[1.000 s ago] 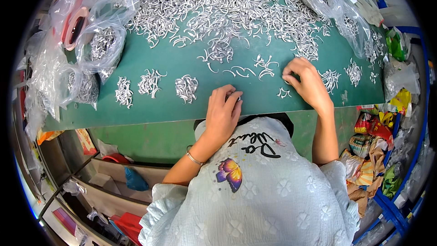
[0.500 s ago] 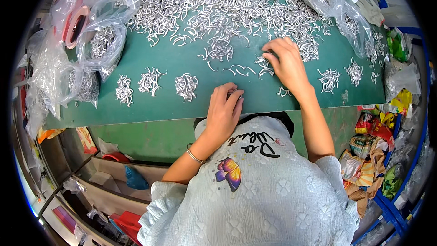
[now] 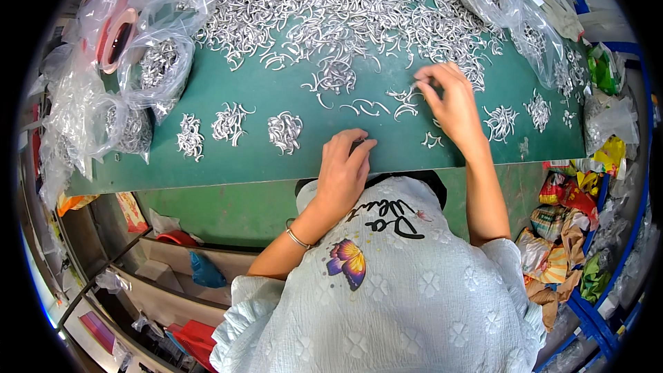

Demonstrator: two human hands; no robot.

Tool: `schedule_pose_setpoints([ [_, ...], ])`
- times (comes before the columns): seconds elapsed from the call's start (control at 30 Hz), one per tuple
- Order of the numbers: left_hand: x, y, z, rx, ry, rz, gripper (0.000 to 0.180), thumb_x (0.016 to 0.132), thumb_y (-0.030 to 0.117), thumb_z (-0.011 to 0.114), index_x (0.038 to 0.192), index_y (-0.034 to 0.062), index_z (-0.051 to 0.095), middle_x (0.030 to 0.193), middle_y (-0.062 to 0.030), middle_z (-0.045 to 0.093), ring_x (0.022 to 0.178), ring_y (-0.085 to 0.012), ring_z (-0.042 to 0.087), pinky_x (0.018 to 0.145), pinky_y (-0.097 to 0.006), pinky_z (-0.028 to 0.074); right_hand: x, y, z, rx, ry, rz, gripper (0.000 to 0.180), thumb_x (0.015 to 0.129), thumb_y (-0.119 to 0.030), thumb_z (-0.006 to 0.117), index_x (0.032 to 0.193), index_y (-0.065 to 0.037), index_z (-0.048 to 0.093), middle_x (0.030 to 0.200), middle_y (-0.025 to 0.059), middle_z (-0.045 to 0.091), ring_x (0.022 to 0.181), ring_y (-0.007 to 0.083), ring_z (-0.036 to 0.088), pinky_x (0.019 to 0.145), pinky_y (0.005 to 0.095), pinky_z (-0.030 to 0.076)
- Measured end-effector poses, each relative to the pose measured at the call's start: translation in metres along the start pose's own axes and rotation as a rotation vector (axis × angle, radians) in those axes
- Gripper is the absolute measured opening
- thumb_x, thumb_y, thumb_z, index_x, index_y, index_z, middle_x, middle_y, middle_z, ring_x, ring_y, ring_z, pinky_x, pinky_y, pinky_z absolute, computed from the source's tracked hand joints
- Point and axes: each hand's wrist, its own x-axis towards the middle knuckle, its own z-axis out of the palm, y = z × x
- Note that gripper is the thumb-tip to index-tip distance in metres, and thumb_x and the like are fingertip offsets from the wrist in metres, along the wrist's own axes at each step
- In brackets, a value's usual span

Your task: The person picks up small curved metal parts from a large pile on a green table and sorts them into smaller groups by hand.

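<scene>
Head view. Clock face centred on the left hand, 12 toward the table's far side.

Left hand (image 3: 342, 166): near the front edge of the green table (image 3: 242, 162), fingers curled, thumb close to the forefinger. Position practically unchanged over both earlier frames. Cannot tell whether anything is held; the inside of the grip is hidden.

Right hand (image 3: 451, 100): at 2 o'clock, thumb and forefinger bent toward each other, fingertips blurred. Cannot tell whether a piece is pinched. Relative to half a second ago, the hand is shifted toward 3 o'clock; relative to one second ago, it lies farther over the table, toward 12.

Curved silver pieces: main heap (image 3: 324, 7) at 12 o'clock, spread wide. Loose cluster (image 3: 405, 102) between 1 and 2, just beside the right fingertips; more of it is exposed than half a second ago, when the hand partly covered it. Little group (image 3: 432, 141) between 2 and 3, near the right wrist; also less covered than in that frame.

Three small piles (image 3: 284, 132) between 9 and 10, set apart from one another; two more piles (image 3: 500, 123) between 2 and 3. No visible change in these.

Surroundings: clear bag (image 3: 181, 86) at 10 o'clock, silver pieces inside; second clear bag (image 3: 511, 17) between 1 and 2. Both unchanged.
</scene>
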Motion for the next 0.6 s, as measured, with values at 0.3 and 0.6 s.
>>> schedule_pose_setpoints([
  [0.3, 0.0, 0.001, 0.001, 0.023, 0.003, 0.009, 0.034, 0.073, -0.009, 0.066, 0.104, 0.005, 0.064, 0.109, -0.0096, 0.058, 0.096, -0.027, 0.057, 0.084, -0.038, 0.042, -0.031, 0.001, -0.014, -0.15, -0.037, -0.1, 0.013, 0.078, -0.002, 0.067, 0.091, -0.003, 0.064, 0.089, 0.0078, 0.059, 0.087, 0.0286, 0.053, 0.079, 0.0381, 0.039],
  [0.6, 0.0, 0.0, 0.003, -0.081, 0.008, -0.014, 0.029, 0.078, -0.011, 0.064, 0.104, 0.0019, 0.064, 0.107, -0.0116, 0.06, 0.093, -0.0295, 0.06, 0.08, -0.037, 0.048, -0.011, 0.005, 0.009, -0.116, -0.015, -0.115, 0.006, 0.079, -0.005, 0.068, 0.083, -0.005, 0.063, 0.088, 0.0049, 0.058, 0.086, 0.0257, 0.051, 0.077, 0.0361, 0.037],
])
